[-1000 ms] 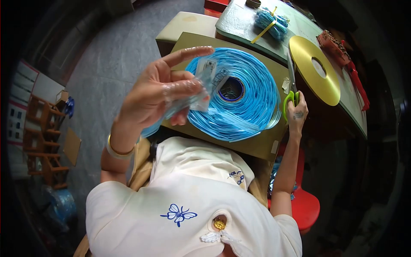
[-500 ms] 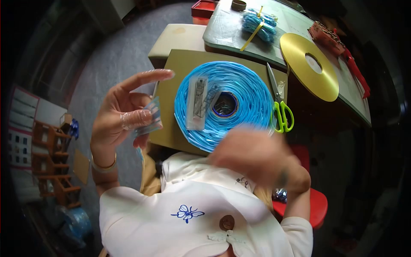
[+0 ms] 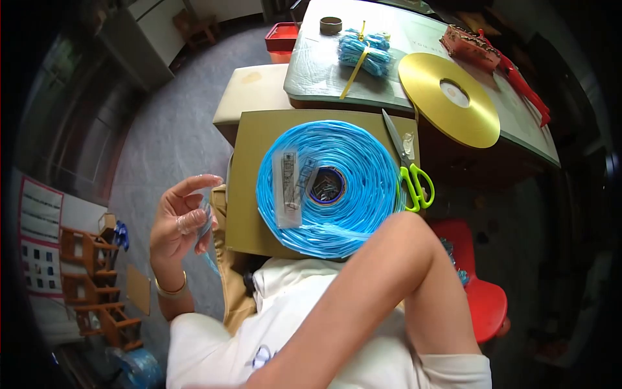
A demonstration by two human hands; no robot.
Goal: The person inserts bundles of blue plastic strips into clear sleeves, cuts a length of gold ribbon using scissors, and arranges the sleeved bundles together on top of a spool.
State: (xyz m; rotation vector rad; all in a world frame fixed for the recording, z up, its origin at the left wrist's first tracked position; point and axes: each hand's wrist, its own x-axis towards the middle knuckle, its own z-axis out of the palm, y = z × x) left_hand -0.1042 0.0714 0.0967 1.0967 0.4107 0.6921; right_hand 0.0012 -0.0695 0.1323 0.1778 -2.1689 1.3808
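My left hand [image 3: 178, 223] is raised left of the cardboard, its thumb and fingers pinching a translucent bluish plastic strip [image 3: 207, 219]. Clear film is wrapped round the thumb, and a thin blue strand hangs below the hand. My right forearm [image 3: 350, 301] crosses my chest toward the lower left; that hand is outside the picture. A large flat coil of shiny blue plastic strip [image 3: 363, 168] rests on the brown cardboard [image 3: 249, 181]. Clear printed plastic sleeves [image 3: 287, 188] lie on the coil. Small dark pieces [image 3: 327, 185] fill its core. Green-handled scissors [image 3: 414, 185] lie at its right.
On the glass-topped table [image 3: 311, 71] are a tied blue bundle [image 3: 365, 53], a gold ribbon roll [image 3: 421, 84], a brown ring [image 3: 330, 25] and a red patterned box [image 3: 470, 47]. A red chair [image 3: 486, 305] stands at right, wooden stools [image 3: 84, 279] at left.
My right hand has swung from in front of the coil down out of the picture, its elbow now raised. My left hand still pinches the plastic strip. The camera view has shifted.
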